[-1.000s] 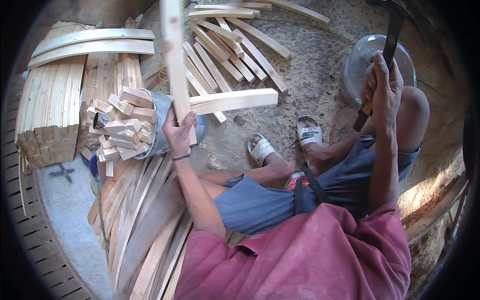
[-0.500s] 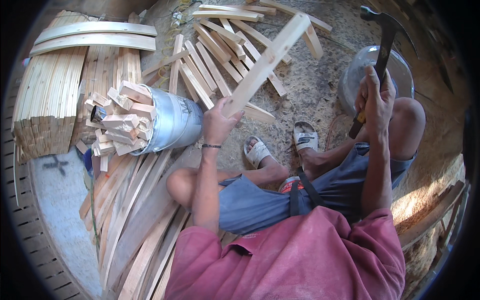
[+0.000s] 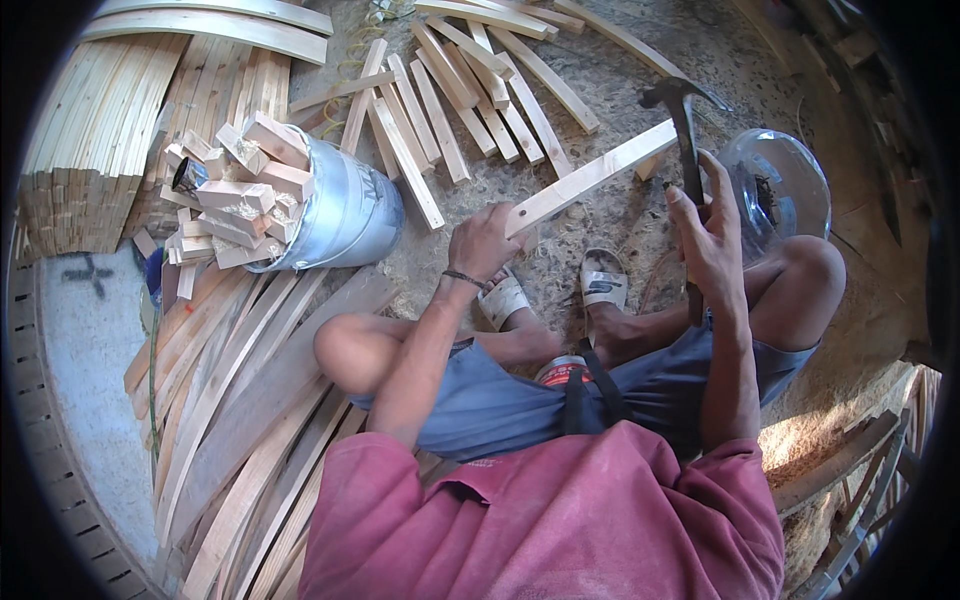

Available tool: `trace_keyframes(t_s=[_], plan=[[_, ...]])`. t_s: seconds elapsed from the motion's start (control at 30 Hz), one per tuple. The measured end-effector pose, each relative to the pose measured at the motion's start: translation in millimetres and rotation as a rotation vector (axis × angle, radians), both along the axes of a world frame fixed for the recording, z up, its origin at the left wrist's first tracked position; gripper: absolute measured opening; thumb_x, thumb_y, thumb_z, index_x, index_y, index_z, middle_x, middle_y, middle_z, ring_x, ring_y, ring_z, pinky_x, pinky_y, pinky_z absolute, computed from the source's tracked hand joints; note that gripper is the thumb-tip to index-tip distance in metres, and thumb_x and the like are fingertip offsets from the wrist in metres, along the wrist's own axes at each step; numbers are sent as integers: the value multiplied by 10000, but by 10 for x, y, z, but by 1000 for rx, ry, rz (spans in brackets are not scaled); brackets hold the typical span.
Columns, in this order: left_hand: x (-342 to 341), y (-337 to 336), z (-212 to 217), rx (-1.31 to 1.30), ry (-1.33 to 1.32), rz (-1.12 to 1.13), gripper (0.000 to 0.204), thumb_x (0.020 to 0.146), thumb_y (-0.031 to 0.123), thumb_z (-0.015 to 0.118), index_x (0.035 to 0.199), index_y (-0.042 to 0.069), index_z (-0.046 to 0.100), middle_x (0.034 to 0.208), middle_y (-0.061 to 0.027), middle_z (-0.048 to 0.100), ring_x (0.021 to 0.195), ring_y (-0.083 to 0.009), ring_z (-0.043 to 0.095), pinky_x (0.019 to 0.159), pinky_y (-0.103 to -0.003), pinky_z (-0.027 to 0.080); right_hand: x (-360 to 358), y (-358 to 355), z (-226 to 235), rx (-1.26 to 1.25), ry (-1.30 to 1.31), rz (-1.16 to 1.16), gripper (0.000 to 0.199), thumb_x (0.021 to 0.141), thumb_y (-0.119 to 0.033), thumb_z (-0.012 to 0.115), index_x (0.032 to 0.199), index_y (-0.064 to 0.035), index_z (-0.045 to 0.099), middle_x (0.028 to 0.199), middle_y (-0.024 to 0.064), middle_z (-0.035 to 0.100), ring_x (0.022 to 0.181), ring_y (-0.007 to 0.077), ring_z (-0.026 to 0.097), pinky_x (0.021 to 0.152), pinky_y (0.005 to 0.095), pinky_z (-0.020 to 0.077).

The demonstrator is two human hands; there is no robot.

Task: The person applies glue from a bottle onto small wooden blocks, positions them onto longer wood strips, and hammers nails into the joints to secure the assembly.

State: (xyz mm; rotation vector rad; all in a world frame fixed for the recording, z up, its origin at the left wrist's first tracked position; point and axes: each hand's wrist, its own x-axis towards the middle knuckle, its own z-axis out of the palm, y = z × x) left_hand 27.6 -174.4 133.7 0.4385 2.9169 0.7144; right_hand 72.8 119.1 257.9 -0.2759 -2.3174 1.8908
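My left hand [image 3: 482, 243] is closed around the near end of a pale wooden strip [image 3: 600, 175], which slants up and away to the right. A dark spot shows on the strip close to my fingers. In my right hand [image 3: 712, 230] is a claw hammer [image 3: 686, 130], held by its handle with the head upward. The hammer head stands just beyond the strip's far end. A tiny dark thing shows by my right thumb tip, too small to name. Below the strip's far end, a short wooden piece [image 3: 650, 165] is partly hidden.
A clear plastic tub [image 3: 820, 190] with dark contents stands right of the hammer. Left is a metal bucket [image 3: 355, 215] full of wood offcuts. Loose strips [image 3: 430, 120] lie on the floor ahead, stacked slats [image 3: 90, 130] at far left, long boards [image 3: 250, 400] beside my left knee.
The strip has come down from a steep tilt to a flatter one, its far end moving right. My right hand and the hammer have shifted left and lower, toward that end.
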Motion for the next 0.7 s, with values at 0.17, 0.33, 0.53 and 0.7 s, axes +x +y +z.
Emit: trace_keyframes(t_s=[0.17, 0.33, 0.53, 0.7], plan=[[88, -11, -34, -82, 16, -2, 473, 777, 316, 757, 1154, 62, 628, 1056, -157, 675, 963, -363, 672, 829, -443, 551, 63, -15, 146, -149, -144, 239, 529, 975, -305, 611, 1394, -36, 431, 964, 77, 621, 721, 135, 581, 713, 279, 498], [141, -72, 40, -93, -63, -7, 443, 794, 333, 747, 1097, 47, 597, 1041, -167, 672, 965, -373, 669, 842, -460, 544, 92, -81, -10, -591, 21, 527, 443, 959, -361, 595, 1235, -42, 461, 938, 114, 657, 803, 185, 669, 734, 320, 530], [215, -157, 56, -120, -120, 5, 427, 832, 349, 719, 1065, 26, 565, 1032, -200, 672, 953, -380, 677, 826, -461, 550, 160, -53, 38, -160, -26, 631, 500, 735, -238, 869, 1096, -71, 567, 699, 81, 693, 662, 214, 708, 587, 276, 517], [217, -162, -41, -162, -79, -21, 432, 873, 370, 679, 1104, 31, 542, 1069, -210, 668, 953, -371, 687, 794, -473, 559, 143, -306, 481, 607, 151, 719, 259, 758, -205, 782, 927, -90, 622, 727, 105, 651, 654, 321, 658, 618, 362, 525]])
